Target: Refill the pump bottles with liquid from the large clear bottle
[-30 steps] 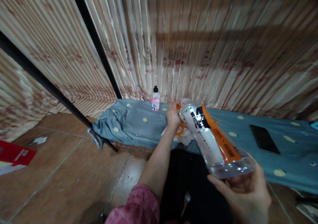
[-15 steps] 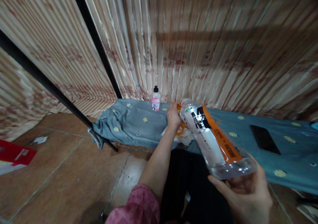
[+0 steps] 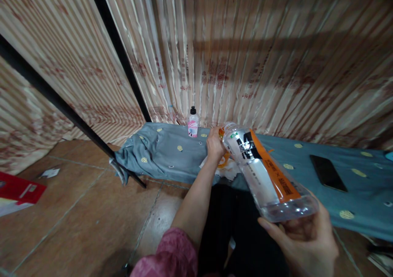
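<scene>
Your right hand [image 3: 302, 240] grips the base of the clear bottle [image 3: 264, 172], which is tilted with its mouth toward 11 o'clock over the blue bed [image 3: 353, 187]. Your left hand [image 3: 215, 144] is closed on an orange item [image 3: 225, 159] at the mouth. A phone [image 3: 328, 172] lies at 3 o'clock of the bottle, and a small pink bottle [image 3: 193, 123] stands at 10 o'clock.

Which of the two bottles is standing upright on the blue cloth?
The small pink bottle with the black cap, by the curtain; the large clear bottle is tilted in the right hand.

Single head-worn view, looking forward and down, close over the lap
</scene>
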`<state>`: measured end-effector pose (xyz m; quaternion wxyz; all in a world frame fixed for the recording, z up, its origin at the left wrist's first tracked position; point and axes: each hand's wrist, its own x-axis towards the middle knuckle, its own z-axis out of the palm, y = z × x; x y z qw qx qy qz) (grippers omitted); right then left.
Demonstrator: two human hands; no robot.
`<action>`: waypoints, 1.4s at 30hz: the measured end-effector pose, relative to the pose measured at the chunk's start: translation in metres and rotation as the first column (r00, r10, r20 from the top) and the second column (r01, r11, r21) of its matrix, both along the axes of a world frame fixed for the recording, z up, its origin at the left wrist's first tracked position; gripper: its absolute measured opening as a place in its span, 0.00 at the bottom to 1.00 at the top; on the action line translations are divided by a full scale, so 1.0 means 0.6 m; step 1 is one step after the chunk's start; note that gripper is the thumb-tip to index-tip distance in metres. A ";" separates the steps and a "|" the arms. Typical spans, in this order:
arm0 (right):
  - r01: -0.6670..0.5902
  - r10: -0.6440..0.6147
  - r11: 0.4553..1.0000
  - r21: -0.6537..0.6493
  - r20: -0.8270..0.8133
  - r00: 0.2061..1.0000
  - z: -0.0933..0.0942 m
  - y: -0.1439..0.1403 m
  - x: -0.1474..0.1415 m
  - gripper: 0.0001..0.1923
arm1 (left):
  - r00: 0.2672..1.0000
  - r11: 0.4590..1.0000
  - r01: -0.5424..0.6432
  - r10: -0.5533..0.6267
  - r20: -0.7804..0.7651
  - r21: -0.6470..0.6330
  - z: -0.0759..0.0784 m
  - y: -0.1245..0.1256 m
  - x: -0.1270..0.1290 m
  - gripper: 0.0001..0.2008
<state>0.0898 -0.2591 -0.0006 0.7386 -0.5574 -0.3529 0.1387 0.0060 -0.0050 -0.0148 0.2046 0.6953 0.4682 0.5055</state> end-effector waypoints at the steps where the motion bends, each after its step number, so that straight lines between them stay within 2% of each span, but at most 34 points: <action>1: -0.001 0.001 1.000 0.002 0.005 1.000 0.000 0.000 0.000 0.49 | 1.000 1.000 0.000 0.000 -0.003 -0.003 0.001 -0.001 0.000 0.14; 42: 0.007 -0.008 1.000 -0.021 -0.035 0.999 0.004 0.000 -0.003 0.49 | 1.000 1.000 -0.013 0.013 -0.015 -0.015 0.006 -0.004 0.000 0.14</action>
